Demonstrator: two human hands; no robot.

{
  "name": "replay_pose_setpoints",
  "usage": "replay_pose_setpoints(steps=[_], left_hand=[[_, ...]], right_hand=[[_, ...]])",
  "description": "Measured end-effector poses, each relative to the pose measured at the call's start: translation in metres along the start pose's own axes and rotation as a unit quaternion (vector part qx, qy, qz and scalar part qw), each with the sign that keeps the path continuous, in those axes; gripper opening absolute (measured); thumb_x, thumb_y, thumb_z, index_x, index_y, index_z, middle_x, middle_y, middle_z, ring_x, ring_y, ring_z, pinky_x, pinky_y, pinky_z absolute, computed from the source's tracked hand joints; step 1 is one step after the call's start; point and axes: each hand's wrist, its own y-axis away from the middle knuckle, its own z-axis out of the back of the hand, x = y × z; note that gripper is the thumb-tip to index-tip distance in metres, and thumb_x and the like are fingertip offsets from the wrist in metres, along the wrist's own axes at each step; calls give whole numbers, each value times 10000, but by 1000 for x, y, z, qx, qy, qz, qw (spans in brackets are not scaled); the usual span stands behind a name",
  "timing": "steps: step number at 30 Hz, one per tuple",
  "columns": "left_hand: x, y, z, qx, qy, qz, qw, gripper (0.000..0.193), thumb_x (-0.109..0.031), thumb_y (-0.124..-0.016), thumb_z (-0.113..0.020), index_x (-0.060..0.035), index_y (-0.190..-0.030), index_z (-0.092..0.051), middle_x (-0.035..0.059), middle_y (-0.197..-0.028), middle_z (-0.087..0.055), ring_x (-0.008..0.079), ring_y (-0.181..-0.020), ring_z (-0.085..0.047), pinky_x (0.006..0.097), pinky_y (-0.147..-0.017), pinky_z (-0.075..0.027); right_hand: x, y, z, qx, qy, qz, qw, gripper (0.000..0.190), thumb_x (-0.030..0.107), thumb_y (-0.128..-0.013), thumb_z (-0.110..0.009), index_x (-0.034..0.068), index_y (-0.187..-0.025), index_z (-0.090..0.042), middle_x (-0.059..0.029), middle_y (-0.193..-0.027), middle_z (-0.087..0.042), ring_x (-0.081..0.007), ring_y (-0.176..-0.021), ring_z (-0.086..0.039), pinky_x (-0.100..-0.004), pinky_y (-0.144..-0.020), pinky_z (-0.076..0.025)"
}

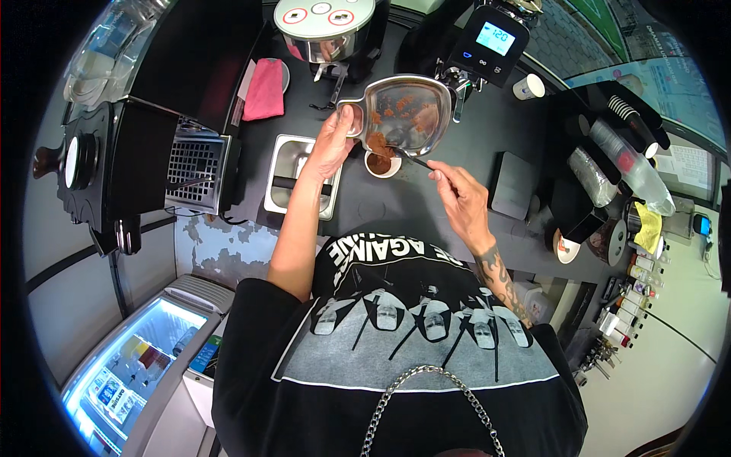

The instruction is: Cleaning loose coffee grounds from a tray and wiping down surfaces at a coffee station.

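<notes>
My left hand (334,143) grips the short handle of a clear-walled, scoop-shaped container (408,108) with brown powder clinging inside. The container tilts over a small white cup (392,169), which holds brown powder (378,163). More powder (379,144) lies at the container's lower edge, just above the cup. My right hand (464,197) holds the dark handle of a spoon (421,163) between thumb and fingers. The spoon's bowl reaches in at that lower edge, partly hidden by powder and the clear wall.
Left of the cup is a steel knock box (281,197) with a dark bar. A pink cloth (265,91) lies farther back. Behind stands a coffee grinder (485,43) with a lit display. A paper cup (529,87) and a black flat block (512,185) are at the right. An espresso machine (143,154) stands left.
</notes>
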Motion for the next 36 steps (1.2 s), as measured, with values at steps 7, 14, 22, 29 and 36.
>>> replay_pose_setpoints(steps=[7,14,22,29,36], left_hand=[[-1,-1,-2,-21,-20,6,1000,458,-580,-1007,-527,-139,-886,-517,-64,-821,-372,83,-778,-359,261,-769,-361],[-1,1,-6,6,-45,-5,999,457,-579,-1013,-516,-138,-897,-538,-63,-825,-377,81,-782,-351,252,-759,-341],[-1,2,-8,-13,-32,5,999,415,-544,-1021,-536,-135,-955,-575,-75,-843,-427,62,-793,-376,241,-740,-333],[1,1,-5,-5,-37,8,999,410,-540,-1018,-546,-134,-977,-587,-82,-852,-442,58,-802,-388,239,-745,-343],[3,0,0,13,-25,6,1000,424,-545,-1012,-552,-129,-1048,-620,-81,-879,-481,56,-823,-416,244,-778,-371]], right_hand=[[6,-4,4,-11,-11,-5,1000,223,82,-980,-626,87,-1188,-708,-58,-898,-701,-148,-704,-623,-280,-644,-489],[13,-32,5,-6,0,78,997,223,99,-975,-642,104,-1188,-709,-84,-926,-706,-227,-767,-675,-324,-690,-522],[15,-38,17,74,111,190,973,325,76,-896,-698,137,-1215,-685,-66,-1085,-691,-292,-887,-696,-374,-754,-577],[15,-36,18,58,107,183,975,352,62,-879,-707,138,-1222,-682,-64,-1107,-687,-286,-889,-698,-378,-750,-579],[13,-31,18,87,134,203,966,374,55,-876,-701,141,-1239,-669,-61,-1119,-685,-287,-932,-696,-380,-777,-583]])
